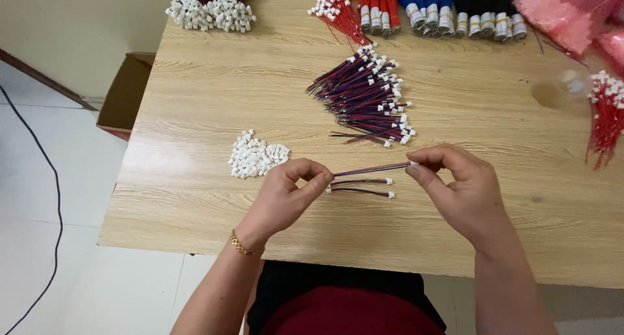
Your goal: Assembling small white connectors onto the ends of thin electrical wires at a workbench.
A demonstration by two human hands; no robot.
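Wooden table (pixel 195 88) fills my view; I see the left hand (pixel 286 195) and right hand (pixel 458 188) pinching a wire lead (pixel 370 170) taut between them, just above two finished leads (pixel 361 187), right of the white connector pile (pixel 255 156).

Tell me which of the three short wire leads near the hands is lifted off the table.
The top wire lead, pinched at both ends between left hand and right hand.

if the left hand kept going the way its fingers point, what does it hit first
The left hand points right along the held wire, so it would likely meet the right hand pinching the other end; depth looks about level.
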